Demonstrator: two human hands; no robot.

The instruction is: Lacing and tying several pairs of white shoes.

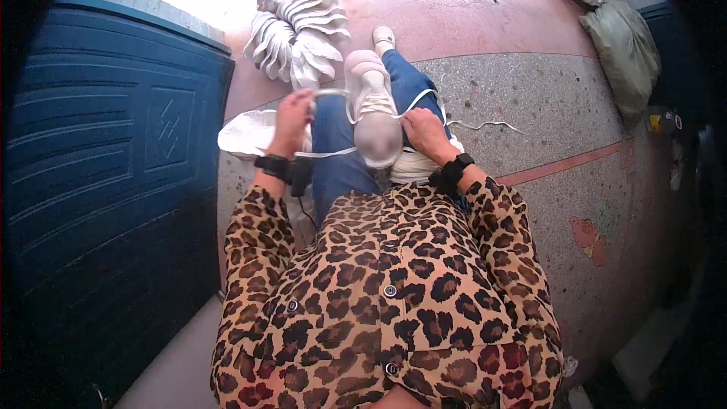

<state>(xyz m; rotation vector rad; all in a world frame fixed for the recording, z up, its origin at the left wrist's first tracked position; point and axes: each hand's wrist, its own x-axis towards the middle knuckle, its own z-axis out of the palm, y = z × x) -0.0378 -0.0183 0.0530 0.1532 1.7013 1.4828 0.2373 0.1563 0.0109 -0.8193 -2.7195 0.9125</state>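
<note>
A pale shoe upper (366,81) with a rounded toe lies over my lap, its toe end toward me. White shoelace (331,92) runs from its eyelets out to both sides. My left hand (291,123) is raised left of the upper, fingers closed on a length of the lace. Close to the upper's right edge, my right hand (426,135) pinches the lace where it leaves the eyelets. A loose lace end (485,123) trails onto the floor at the right. Below my right hand, a bundle of white laces (413,167) lies partly hidden by my wrist.
Stacked white shoe pieces (303,30) fan out on the floor ahead to the left. A white bag-like item (246,135) lies by my left knee. Dark blue panelled door (113,129) stands close on the left. A full greenish sack (622,57) leans at the far right.
</note>
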